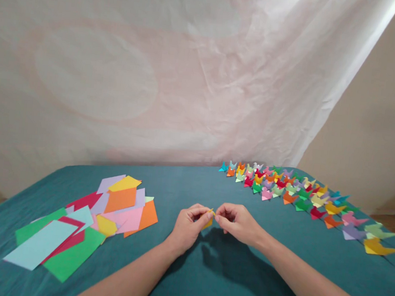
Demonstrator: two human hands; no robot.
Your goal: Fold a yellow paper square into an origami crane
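Note:
My left hand [189, 225] and my right hand [237, 223] are raised a little above the teal tablecloth [193, 185], fingertips almost touching. Both pinch a small folded piece of yellow-orange paper [210, 219] held between them; most of it is hidden by the fingers. The hands cast a dark shadow on the cloth just below. A loose pile of flat coloured paper sheets [84, 221] lies to the left of my left forearm.
Several rows of small folded paper birds [295, 193] in many colours stand at the back right, reaching toward the right table edge. A creased pale sheet [156, 68] hangs behind the table. A beige wall [380, 115] is at the right.

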